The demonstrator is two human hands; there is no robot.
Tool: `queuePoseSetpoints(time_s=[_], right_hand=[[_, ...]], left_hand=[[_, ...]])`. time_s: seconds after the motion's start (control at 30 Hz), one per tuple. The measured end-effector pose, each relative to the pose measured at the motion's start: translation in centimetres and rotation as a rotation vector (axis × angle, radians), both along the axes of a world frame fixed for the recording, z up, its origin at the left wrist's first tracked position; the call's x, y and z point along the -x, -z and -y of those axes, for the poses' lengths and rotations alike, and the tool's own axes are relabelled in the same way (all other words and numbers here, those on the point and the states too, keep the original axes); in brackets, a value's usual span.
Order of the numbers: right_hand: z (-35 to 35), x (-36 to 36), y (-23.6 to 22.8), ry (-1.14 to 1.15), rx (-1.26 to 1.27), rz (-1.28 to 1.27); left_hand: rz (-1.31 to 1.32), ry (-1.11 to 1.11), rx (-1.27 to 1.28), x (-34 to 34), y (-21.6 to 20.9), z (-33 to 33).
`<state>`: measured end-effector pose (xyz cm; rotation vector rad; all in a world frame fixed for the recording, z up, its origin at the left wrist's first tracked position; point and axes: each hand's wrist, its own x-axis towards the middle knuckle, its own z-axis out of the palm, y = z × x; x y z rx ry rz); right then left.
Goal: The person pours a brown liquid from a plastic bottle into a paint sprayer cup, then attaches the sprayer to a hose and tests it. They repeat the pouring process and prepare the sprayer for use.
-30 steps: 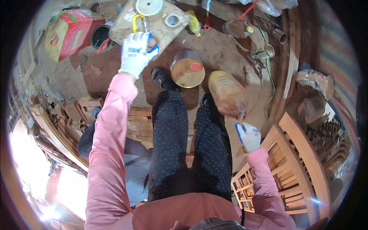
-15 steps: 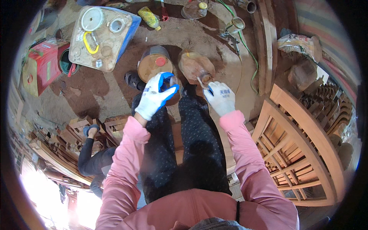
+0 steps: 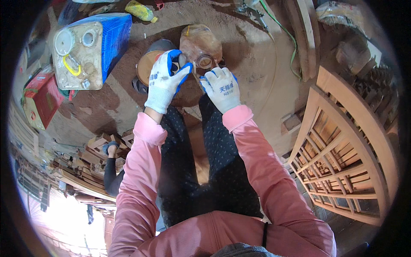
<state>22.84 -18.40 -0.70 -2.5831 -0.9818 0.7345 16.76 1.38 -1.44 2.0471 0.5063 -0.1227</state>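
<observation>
My left hand (image 3: 164, 79), in a white glove with blue palm and fingers, curls around a small round cup-like piece (image 3: 183, 58). That piece is partly hidden by the thumb and fingers. My right hand (image 3: 221, 88), gloved alike, has its fingers bent close together beside the neck of a translucent, brown-stained plastic jug (image 3: 198, 39). A thin pale piece shows at its fingertips by the jug's round mouth (image 3: 205, 62); what the fingers grip is mostly hidden. Just left of the jug, behind my left hand, stands a bucket with a tan top (image 3: 147, 66).
A blue-sided canister (image 3: 115, 38) with a yellow handle stands at the upper left, beside a red box (image 3: 45, 100). A yellow bottle (image 3: 141, 11) lies behind. Wooden lattice frames (image 3: 349, 145) lean at the right. A green hose (image 3: 287, 36) crosses the floor. Another person's leg (image 3: 112, 173) shows at left.
The view has shifted, so the floor things appear farther left and higher. My right hand has moved left to the jug's mouth, nearer my left hand, which keeps the round piece.
</observation>
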Motion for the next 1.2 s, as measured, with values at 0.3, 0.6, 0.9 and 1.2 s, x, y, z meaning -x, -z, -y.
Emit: queuePoseSetpoints(time_s=[0.3,0.6,0.9,1.2], right_hand=[[2.2,4.6,5.5,0.017,0.041,0.077],[2.4,4.6,6.1,-0.071,0.194,-0.040],[2.5,3.8,5.6,-0.043,0.065,0.013],[2.5,0.8,4.0,-0.216,0.062,0.028]], left_hand=[[-0.035,0.214,-0.253,-1.8,1.4,5.0],[-0.108,0.188,-0.451,-2.4,2.5,7.8],[0.084,0.530,-0.498,-3.1,2.1,5.7],[0.311,1.489,-0.383,-10.0,3.7,0.6]])
